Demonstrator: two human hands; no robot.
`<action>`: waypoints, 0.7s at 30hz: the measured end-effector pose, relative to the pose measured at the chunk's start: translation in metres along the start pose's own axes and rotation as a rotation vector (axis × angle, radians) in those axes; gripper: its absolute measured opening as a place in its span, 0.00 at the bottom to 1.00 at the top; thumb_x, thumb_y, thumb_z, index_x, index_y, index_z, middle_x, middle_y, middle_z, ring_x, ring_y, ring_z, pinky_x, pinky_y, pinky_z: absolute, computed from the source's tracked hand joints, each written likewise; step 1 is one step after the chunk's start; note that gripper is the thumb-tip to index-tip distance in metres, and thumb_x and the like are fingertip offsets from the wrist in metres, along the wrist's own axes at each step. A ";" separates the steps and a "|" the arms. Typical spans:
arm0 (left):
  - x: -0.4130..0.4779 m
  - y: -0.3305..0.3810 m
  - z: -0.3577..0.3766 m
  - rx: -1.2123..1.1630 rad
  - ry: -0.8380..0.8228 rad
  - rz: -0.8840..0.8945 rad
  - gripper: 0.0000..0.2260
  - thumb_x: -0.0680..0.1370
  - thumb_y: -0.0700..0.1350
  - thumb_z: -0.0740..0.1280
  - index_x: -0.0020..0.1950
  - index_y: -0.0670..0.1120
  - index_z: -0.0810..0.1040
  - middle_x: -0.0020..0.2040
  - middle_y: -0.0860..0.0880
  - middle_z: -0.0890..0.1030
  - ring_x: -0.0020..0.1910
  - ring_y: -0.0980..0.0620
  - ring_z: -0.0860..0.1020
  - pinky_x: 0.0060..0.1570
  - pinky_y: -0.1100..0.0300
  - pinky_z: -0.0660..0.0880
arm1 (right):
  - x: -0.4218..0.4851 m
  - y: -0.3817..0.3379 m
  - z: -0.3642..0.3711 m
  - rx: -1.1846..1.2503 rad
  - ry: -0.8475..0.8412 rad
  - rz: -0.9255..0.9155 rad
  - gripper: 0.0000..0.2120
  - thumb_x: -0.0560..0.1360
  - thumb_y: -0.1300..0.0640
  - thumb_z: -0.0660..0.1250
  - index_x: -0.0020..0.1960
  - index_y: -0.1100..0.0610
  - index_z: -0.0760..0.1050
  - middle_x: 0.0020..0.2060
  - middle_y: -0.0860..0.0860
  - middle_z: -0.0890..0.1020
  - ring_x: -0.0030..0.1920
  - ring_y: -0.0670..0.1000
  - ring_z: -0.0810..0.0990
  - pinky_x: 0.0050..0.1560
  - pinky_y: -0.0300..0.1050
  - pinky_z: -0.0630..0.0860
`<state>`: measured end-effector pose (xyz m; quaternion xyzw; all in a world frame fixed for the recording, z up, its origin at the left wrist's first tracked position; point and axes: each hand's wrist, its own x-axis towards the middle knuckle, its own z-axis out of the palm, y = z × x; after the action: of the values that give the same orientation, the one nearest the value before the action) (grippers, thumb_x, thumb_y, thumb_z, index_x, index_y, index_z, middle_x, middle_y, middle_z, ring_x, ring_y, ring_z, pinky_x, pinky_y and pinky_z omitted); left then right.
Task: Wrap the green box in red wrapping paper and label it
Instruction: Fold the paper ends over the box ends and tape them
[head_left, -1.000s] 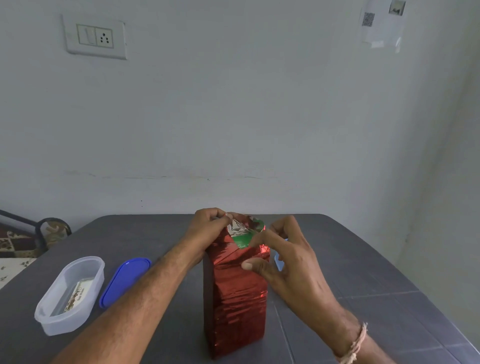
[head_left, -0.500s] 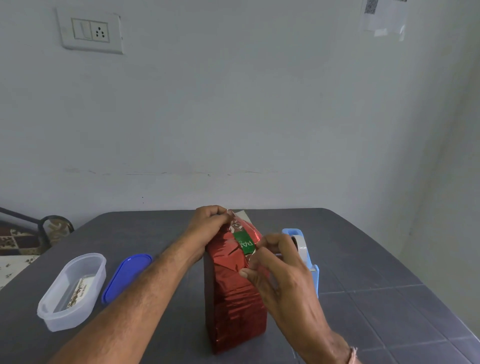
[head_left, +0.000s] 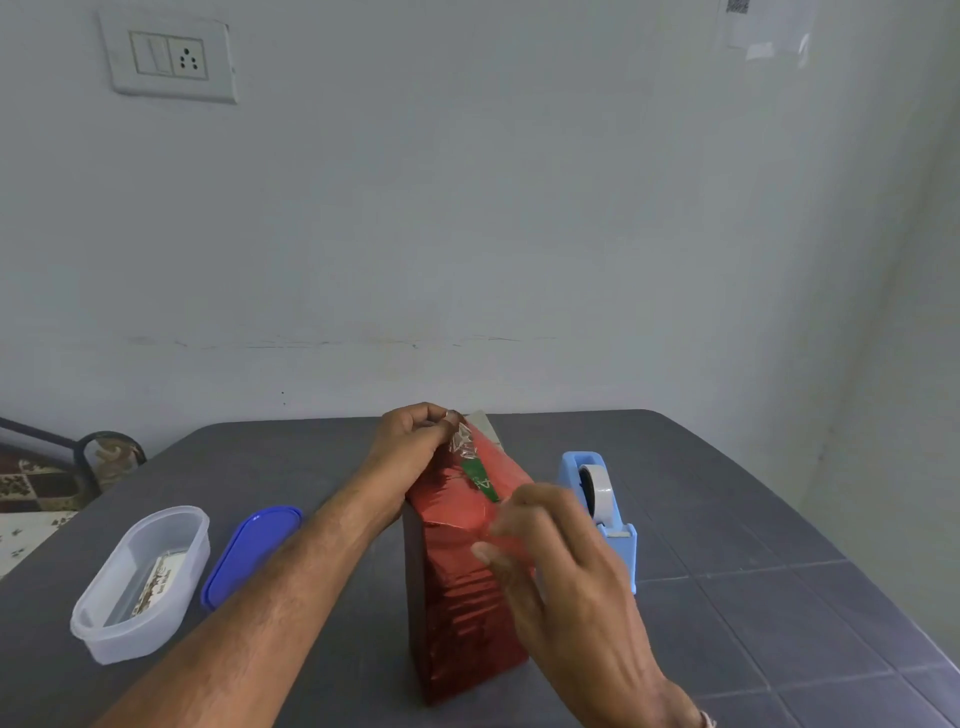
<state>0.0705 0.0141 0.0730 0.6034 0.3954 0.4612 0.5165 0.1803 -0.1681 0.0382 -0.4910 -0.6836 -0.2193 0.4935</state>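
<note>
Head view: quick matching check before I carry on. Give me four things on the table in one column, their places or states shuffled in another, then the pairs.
1 tape dispenser
2 blue lid
3 clear container
4 green box

A leftmost, lid off
B peeks out atop the red paper
C right of the red paper
D lies flat beside the clear container

Pairs: 1-C, 2-D, 3-A, 4-B

left hand (head_left: 413, 441) pinching red wrapping paper (head_left: 462, 587), right hand (head_left: 561, 566) pressing flap

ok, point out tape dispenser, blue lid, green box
tape dispenser (head_left: 602, 493): head view, on its white roll.
blue lid (head_left: 249, 555): head view, middle of its top.
green box (head_left: 480, 480): head view, uncovered strip at top.
</note>
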 end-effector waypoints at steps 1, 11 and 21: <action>0.000 0.000 0.000 -0.006 0.005 0.004 0.07 0.81 0.41 0.70 0.48 0.38 0.84 0.37 0.46 0.82 0.33 0.55 0.78 0.32 0.68 0.74 | 0.002 -0.002 -0.002 0.084 0.018 0.120 0.10 0.79 0.47 0.71 0.52 0.54 0.78 0.52 0.44 0.77 0.48 0.45 0.79 0.45 0.36 0.75; -0.002 0.002 0.000 -0.009 0.003 -0.007 0.07 0.81 0.41 0.70 0.51 0.36 0.83 0.42 0.41 0.86 0.35 0.51 0.82 0.32 0.66 0.77 | 0.012 -0.009 0.004 0.225 0.075 0.420 0.23 0.71 0.47 0.80 0.62 0.45 0.76 0.51 0.36 0.75 0.50 0.45 0.79 0.45 0.28 0.73; -0.003 0.003 -0.002 0.005 0.003 -0.017 0.07 0.81 0.40 0.69 0.48 0.38 0.83 0.35 0.46 0.82 0.28 0.60 0.78 0.29 0.69 0.73 | 0.010 0.005 0.002 -0.211 0.041 0.020 0.07 0.78 0.50 0.72 0.44 0.52 0.81 0.43 0.45 0.76 0.39 0.47 0.73 0.31 0.42 0.73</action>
<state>0.0678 0.0115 0.0753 0.6007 0.4023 0.4568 0.5184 0.1840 -0.1601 0.0451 -0.5423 -0.6417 -0.2951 0.4550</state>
